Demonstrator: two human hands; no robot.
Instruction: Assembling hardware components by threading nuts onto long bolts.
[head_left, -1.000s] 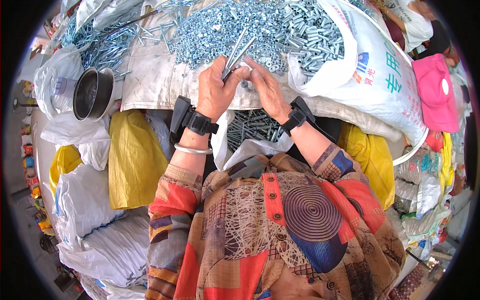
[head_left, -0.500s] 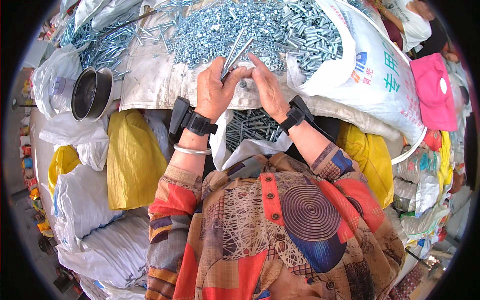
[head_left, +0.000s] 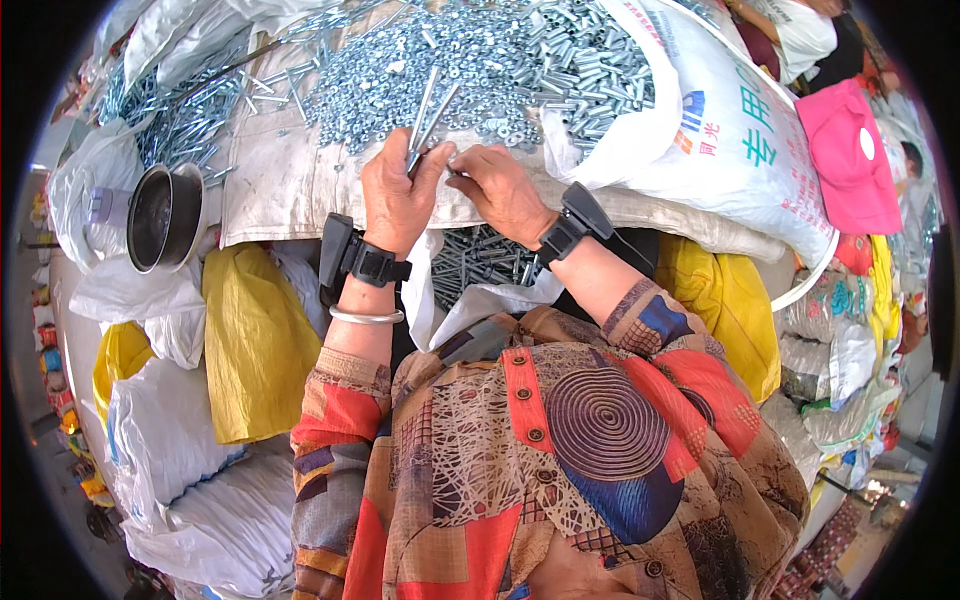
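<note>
Pretty bright overall, light's soft and kinda flat, can't pin down the source. The fingers (head_left: 482, 163) look reasonably clear, and the rods (head_left: 438, 119) in them catch bright highlights. The nuts (head_left: 400, 85) just beyond sparkle and go a bit bluish and hazy. White sack (head_left: 735, 185) right of the fingers is nearly washed out in spots. Below the fingers, the bolts (head_left: 485, 262) sit in shade. Heavy fisheye too: stuff far out either side of the fingers bends, goes mushy, then drops to black.
</note>
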